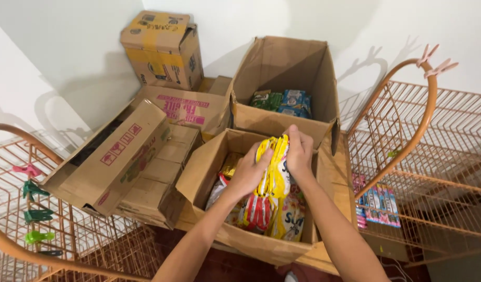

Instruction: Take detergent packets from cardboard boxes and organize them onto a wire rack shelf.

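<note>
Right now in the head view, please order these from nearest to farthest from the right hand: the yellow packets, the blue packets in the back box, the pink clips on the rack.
1. yellow packets, in the right hand
2. blue packets, back box
3. pink clips, right rack top

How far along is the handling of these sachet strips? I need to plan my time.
Done: the far open box is nearly empty, a few green and blue packets on its bottom. In hand: left hand and right hand grip a yellow sachet strip over the near box. Left: that box holds many packets; the side boxes look untouched.
</note>
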